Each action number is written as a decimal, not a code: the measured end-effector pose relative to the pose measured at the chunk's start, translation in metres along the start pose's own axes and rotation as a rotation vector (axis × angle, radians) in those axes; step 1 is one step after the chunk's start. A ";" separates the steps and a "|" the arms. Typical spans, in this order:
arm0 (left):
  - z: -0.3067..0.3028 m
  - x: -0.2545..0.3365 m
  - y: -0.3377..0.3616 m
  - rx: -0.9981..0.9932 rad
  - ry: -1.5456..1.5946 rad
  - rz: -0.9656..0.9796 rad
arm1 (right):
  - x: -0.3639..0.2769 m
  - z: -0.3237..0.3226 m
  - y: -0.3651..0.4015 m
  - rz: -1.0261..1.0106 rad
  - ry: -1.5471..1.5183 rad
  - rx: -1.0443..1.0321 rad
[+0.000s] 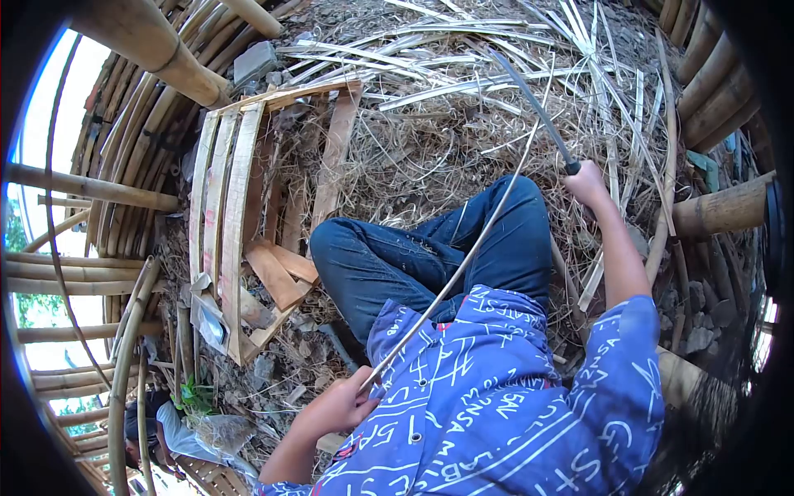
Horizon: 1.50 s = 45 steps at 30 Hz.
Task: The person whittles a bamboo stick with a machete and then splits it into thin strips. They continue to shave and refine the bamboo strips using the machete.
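My left hand (341, 405) is closed around the lower end of a long thin bamboo strip (463, 269). The strip runs up across my shirt and over my raised leg, and its far end reaches the shavings. In my right hand (585, 183), at the right of my knees, is the dark handle of a long knife (536, 106). Its narrow curved blade points up and left, away from me. The blade's middle lies close to the strip's upper part; whether they touch I cannot tell.
A slatted wooden crate (217, 198) lies at the left, with wood pieces (277, 273) inside. Split strips (463, 87) and shavings cover the ground ahead. Bamboo poles (99, 188) stand at the left, others (724, 207) at the right. Another person (153, 426) is at the lower left.
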State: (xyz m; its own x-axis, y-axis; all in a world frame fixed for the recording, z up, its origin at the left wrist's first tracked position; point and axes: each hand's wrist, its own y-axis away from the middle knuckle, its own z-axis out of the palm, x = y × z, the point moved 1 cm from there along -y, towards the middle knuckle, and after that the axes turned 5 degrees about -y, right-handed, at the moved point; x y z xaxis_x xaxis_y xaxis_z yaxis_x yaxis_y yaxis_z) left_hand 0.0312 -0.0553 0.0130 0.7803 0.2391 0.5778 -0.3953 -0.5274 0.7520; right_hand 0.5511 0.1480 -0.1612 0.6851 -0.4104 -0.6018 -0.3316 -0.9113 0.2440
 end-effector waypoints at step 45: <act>-0.030 0.012 -0.052 0.114 0.311 0.176 | -0.070 0.062 0.099 -0.073 -0.644 -0.040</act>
State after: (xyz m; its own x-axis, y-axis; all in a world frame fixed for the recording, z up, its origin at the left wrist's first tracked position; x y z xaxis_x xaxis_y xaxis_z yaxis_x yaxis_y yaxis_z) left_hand 0.0466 -0.0010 -0.0099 0.5137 0.3633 0.7772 -0.4401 -0.6660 0.6023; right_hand 0.4302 0.0886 -0.1420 0.1747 -0.2570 -0.9505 -0.2664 -0.9417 0.2057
